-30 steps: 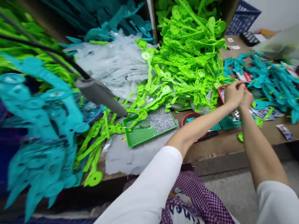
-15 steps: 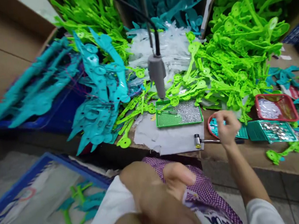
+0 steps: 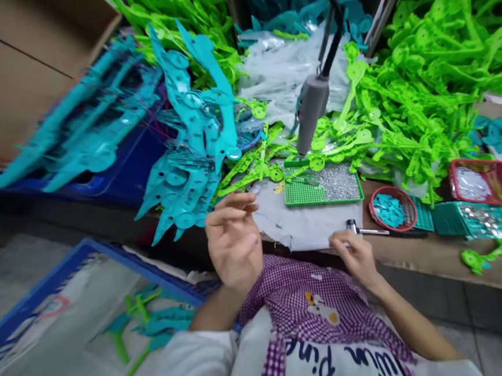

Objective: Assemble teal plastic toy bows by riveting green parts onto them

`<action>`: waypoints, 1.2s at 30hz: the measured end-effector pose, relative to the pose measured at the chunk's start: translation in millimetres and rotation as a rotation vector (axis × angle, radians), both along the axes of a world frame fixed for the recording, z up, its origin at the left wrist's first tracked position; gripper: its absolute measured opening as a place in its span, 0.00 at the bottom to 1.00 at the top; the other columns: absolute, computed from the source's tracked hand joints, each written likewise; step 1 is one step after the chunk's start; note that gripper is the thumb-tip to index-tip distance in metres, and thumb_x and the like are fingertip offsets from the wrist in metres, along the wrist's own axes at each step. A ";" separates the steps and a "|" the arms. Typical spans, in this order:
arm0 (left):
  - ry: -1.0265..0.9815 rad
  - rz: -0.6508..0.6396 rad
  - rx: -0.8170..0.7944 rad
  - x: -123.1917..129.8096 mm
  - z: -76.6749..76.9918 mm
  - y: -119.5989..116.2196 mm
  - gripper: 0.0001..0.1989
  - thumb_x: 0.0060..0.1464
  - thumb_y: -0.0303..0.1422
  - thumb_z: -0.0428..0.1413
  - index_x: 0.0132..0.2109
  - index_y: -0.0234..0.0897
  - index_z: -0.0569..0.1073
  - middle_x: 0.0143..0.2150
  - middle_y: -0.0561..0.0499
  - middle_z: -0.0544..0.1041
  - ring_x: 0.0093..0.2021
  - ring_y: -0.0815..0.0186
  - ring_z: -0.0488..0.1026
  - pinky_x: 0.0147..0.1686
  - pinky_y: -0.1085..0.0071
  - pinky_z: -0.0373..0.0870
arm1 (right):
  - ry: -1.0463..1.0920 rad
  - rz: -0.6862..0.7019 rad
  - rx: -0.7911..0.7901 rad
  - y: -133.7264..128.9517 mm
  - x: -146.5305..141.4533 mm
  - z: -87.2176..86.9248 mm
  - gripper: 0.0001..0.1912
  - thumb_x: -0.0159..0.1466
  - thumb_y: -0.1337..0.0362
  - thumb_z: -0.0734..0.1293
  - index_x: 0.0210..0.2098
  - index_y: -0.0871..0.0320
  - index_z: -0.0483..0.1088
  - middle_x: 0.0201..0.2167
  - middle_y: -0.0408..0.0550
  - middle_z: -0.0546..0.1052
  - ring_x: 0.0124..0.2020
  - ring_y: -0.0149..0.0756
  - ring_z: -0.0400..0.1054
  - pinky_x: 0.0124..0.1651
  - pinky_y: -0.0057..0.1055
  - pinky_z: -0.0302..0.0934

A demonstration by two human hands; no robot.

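Hands (image 3: 237, 244) hover apart, right one (image 3: 356, 255) near hammer (image 3: 377, 232)

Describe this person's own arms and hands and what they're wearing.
The left hand and right hand wear no gloves, and the forearms are bare. The sleeves are plain white. A purple checked apron covers the front.

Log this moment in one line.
left hand: loosely open, nothing visible | right hand: curled near hammer, contents unclear | green tray: small metal parts
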State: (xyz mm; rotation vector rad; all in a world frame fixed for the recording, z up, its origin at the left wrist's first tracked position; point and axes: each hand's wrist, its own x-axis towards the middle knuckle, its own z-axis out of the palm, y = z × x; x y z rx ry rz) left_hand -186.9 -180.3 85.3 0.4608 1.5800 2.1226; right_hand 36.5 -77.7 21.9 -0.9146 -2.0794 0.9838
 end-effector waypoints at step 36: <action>0.929 -0.118 -0.417 -69.4 -59.7 11.5 0.08 0.56 0.37 0.55 0.40 0.40 0.75 0.38 0.47 0.79 0.40 0.62 0.77 0.46 0.63 0.74 | -0.623 -0.954 0.405 160.2 128.9 35.4 0.23 0.66 0.53 0.63 0.35 0.68 0.80 0.28 0.66 0.80 0.25 0.40 0.71 0.29 0.35 0.48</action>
